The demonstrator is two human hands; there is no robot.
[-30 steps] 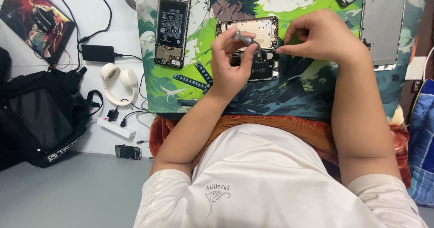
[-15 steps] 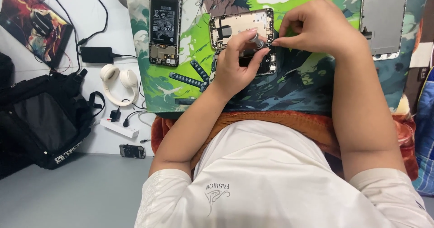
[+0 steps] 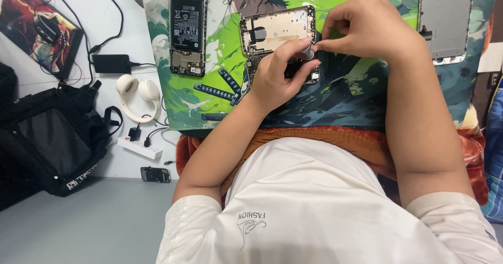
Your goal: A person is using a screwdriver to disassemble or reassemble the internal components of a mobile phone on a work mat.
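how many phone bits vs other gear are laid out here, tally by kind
Opened phone bodies: 2, one with black battery, one gold-plated under both hands
Grey phone screen panel: 1
Small dark phone part on the floor: 1
White over-ear headphones: 1
Black charger brick: 1
Black backpack: 1
Total: 7

mat (image 3: pixel 209 94): green/teal/white, cartoon print with a dark-haired figure
opened phone under hands (image 3: pixel 276 31): pale gold inner plate, black lower section
second phone, far left on mat (image 3: pixel 187 28): black battery, dark frame
panel, far right (image 3: pixel 445 18): flat silver-grey
headphones (image 3: pixel 137 94): cream white
backpack, left (image 3: pixel 50 138): black
charger brick (image 3: pixel 111 63): black
power strip (image 3: pixel 139 147): white
shirt (image 3: pixel 314 206): white, small grey print
cloth at mat's near edge (image 3: pixel 325 135): orange-red
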